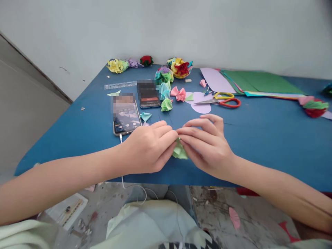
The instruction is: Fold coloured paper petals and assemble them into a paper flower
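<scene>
One cabled phone, left of centre | left hand, mid-frame: fingertips pinching green paper, frame centre, partly hidden | right hand, right of centre: fingertips gripping paper's top too | scissors, upper right of centre

The wall is softly, evenly lit; the upper-right corner is darkened, fine detail is smeared, and the phones left of centre are partly pixelated.

The held paper is pale green. The desk is blue, the wall whitish grey. The scissors are yellow, red and silvery grey; the flower-shaped cut-out is lilac, the large sheet dark green.
</scene>
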